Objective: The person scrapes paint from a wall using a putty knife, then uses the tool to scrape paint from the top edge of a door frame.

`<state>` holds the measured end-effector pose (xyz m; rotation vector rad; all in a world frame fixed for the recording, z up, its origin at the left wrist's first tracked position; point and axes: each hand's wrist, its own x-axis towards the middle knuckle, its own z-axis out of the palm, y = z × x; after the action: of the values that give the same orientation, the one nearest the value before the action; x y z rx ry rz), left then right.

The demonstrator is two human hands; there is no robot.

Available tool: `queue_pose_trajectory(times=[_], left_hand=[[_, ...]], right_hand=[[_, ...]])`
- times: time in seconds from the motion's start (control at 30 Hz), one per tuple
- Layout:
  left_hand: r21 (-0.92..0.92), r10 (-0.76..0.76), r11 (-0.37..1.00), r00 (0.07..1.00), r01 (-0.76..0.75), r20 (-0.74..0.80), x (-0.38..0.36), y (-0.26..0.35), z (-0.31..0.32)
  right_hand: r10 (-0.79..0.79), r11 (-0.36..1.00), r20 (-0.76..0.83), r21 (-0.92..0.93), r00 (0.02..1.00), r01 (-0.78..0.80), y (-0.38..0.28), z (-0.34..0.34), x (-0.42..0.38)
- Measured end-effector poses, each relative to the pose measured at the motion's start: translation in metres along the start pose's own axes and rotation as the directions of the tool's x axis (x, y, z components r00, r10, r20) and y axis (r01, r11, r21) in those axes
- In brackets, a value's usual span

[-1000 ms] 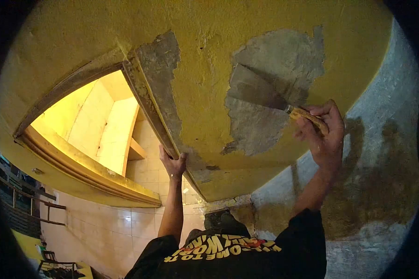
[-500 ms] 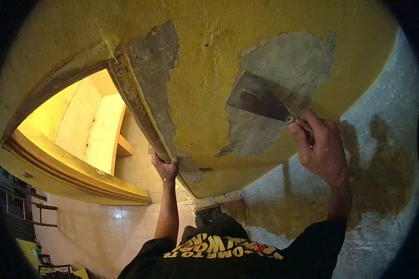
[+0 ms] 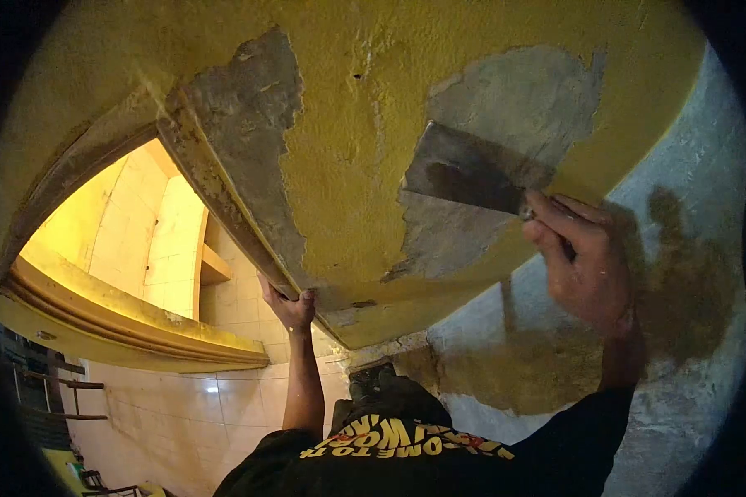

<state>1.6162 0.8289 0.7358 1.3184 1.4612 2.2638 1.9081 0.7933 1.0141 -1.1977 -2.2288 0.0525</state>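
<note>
Right hand, right of centre in frame, has its fingers closed around the handle end of a scraper, blade pointing left over the grey patch in the yellow wall. Left hand, lower centre-left, clasps the door frame edge between thumb and fingers, the fingers partly hidden behind it.
</note>
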Motion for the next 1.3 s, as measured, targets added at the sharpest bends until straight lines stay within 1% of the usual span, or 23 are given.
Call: queue_pose_trajectory(times=[0.1,0.17,0.2,0.3,0.37,0.43,0.47,0.5,0.6,0.67,0.7,0.77,0.8,0.87,0.9,0.93,1.0,1.1,1.13,1.17,1.2,1.27,1.3], left_hand=[[-0.022,-0.056,0.998,0.998,0.056,0.026,-0.004,-0.009,-0.003],[0.002,-0.015,1.0,1.0,0.015,0.016,-0.005,-0.013,-0.004],[0.028,0.035,0.999,0.999,-0.035,0.009,-0.002,-0.015,-0.006],[-0.009,0.033,0.999,0.999,-0.033,-0.003,0.0,-0.006,-0.001],[0.015,-0.015,1.0,0.999,0.015,0.035,-0.002,-0.006,-0.003],[0.052,-0.062,0.997,0.997,0.06,0.051,-0.003,-0.005,-0.007],[0.006,-0.026,1.0,0.999,0.026,0.039,-0.001,-0.003,-0.005],[-0.048,0.012,0.999,0.999,-0.011,0.03,0.002,-0.003,-0.002],[-0.042,0.006,0.999,0.999,-0.004,0.045,0.001,-0.008,-0.005],[-0.028,-0.004,1.0,0.999,0.005,0.04,0.0,0.001,-0.004],[-0.016,-0.013,1.0,0.999,0.014,0.046,0.002,0.004,-0.003],[-0.022,0.019,1.0,0.999,-0.018,0.042,0.002,-0.004,-0.004],[-0.024,0.04,0.999,0.999,-0.04,0.031,0.002,-0.007,-0.004],[-0.02,0.03,0.999,0.998,-0.029,0.048,0.003,-0.004,-0.005],[-0.006,0.008,1.0,0.998,-0.008,0.062,0.002,-0.003,-0.006],[-0.011,0.008,1.0,0.998,-0.007,0.065,0.0,-0.004,-0.005],[-0.015,0.076,0.997,0.997,-0.076,0.024,0.002,-0.009,-0.004],[-0.002,0.026,1.0,0.999,-0.026,0.047,0.002,-0.003,-0.005],[-0.001,0.027,1.0,0.999,-0.027,0.046,0.002,-0.001,-0.004],[-0.015,0.031,0.999,0.999,-0.031,0.042,0.004,0.001,-0.004],[-0.031,0.035,0.999,0.999,-0.034,0.035,0.004,0.001,-0.002],[-0.035,0.01,0.999,0.999,-0.009,0.043,0.002,-0.001,-0.003],[-0.04,-0.012,0.999,0.999,0.014,0.053,0.002,-0.002,-0.005]], right_hand=[[-0.027,0.999,-0.021,0.035,0.999,0.027,-0.013,0.005,0.006],[0.18,0.982,0.066,0.053,0.981,-0.183,-0.013,-0.004,0.007],[0.179,0.981,0.063,0.06,0.982,-0.183,-0.011,0.0,0.006],[0.181,0.982,-0.005,0.065,0.984,-0.18,-0.011,0.005,0.001],[0.044,0.999,-0.003,0.032,0.999,-0.044,-0.018,0.007,0.005],[0.109,0.994,-0.037,0.037,0.993,-0.108,-0.011,0.003,-0.004],[0.166,0.986,-0.078,0.045,0.983,-0.163,-0.01,0.003,-0.005],[0.159,0.987,-0.088,0.044,0.983,-0.156,-0.012,0.001,-0.004],[0.212,0.977,-0.021,0.003,0.977,-0.212,-0.021,-0.004,-0.007],[0.21,0.959,0.157,0.162,0.965,-0.235,-0.025,-0.002,0.0],[0.21,0.958,0.147,0.165,0.967,-0.233,-0.023,0.0,0.003],[0.245,0.916,0.317,0.233,0.916,-0.326,-0.014,0.007,0.009],[0.247,0.917,0.306,0.231,0.919,-0.324,-0.015,0.012,0.008],[0.297,0.751,0.355,0.486,0.886,-0.446,-0.017,0.022,0.004],[0.302,0.753,0.351,0.483,0.886,-0.448,-0.015,0.026,0.002],[0.248,0.744,0.349,0.529,0.904,-0.408,-0.012,0.03,0.001],[0.184,0.733,0.337,0.579,0.923,-0.358,-0.011,0.031,0.003],[0.246,0.723,0.294,0.579,0.924,-0.377,-0.013,0.026,0.008],[0.246,0.863,0.15,0.415,0.958,-0.287,-0.012,0.023,0.009],[0.21,0.954,0.007,0.216,0.978,-0.207,-0.012,0.02,0.011],[0.208,0.955,0.008,0.215,0.978,-0.205,-0.016,0.017,0.015],[0.238,0.971,-0.013,0.044,0.971,-0.237,-0.026,0.01,0.021],[0.244,0.969,-0.012,0.048,0.97,-0.243,-0.027,0.01,0.024]])
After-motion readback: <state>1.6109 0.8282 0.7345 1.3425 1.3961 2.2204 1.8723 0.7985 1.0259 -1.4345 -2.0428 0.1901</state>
